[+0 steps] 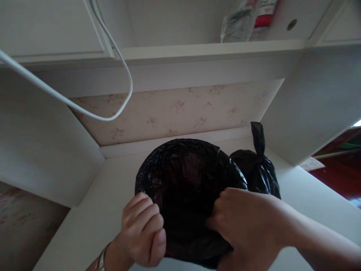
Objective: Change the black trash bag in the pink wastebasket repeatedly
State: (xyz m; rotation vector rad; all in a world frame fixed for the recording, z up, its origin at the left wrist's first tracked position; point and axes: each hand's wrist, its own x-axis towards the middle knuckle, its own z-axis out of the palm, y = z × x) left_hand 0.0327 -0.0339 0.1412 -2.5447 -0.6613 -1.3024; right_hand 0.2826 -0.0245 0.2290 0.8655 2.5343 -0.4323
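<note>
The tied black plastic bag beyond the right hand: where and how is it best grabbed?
Probably by the upright black plastic tail, from above: it stands free over the gathered top of the bag. The round, black-plastic-lined container crowds its picture-left side, and the right hand partly hides its base.
</note>
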